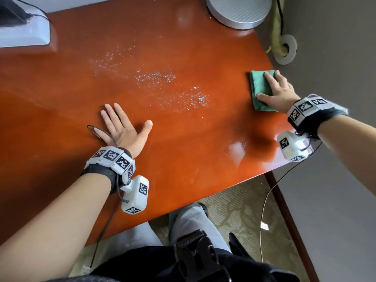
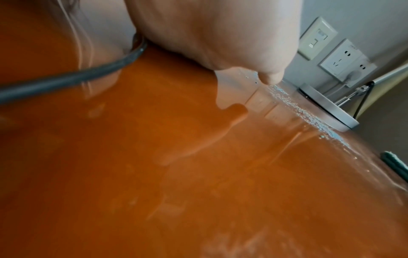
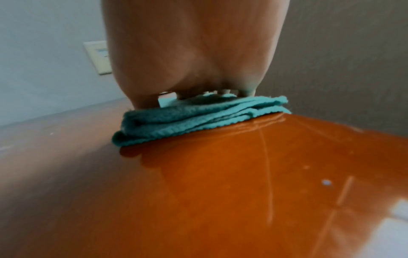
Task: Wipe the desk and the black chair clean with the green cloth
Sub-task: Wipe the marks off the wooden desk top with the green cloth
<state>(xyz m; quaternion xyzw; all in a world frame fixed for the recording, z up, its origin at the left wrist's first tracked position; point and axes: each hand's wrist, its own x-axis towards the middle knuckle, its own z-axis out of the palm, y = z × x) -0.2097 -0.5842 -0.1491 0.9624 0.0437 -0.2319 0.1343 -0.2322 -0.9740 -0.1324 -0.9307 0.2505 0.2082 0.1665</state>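
- On desk's right edge: one right hand [image 1: 279, 92], fingers spread flat, pressing one green cloth [image 1: 262, 89]; cloth folded in layers, fuzzy, squarish.
- Near front edge, left of centre: one left hand [image 1: 124, 129], palm down, fingers splayed, flat on bare wood.
- One desk [image 1: 183, 149], glossy reddish-orange wood, reflective.
- Between the hands, toward the middle: scattered patch of tiny glittery specks [image 1: 162, 86].
- Far right corner: one round grey metal base [image 1: 239, 11].
- Black chair: cannot tell where.

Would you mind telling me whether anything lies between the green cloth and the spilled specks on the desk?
Nothing visible does: bare desk separates the green cloth, under the right hand, from the specks.
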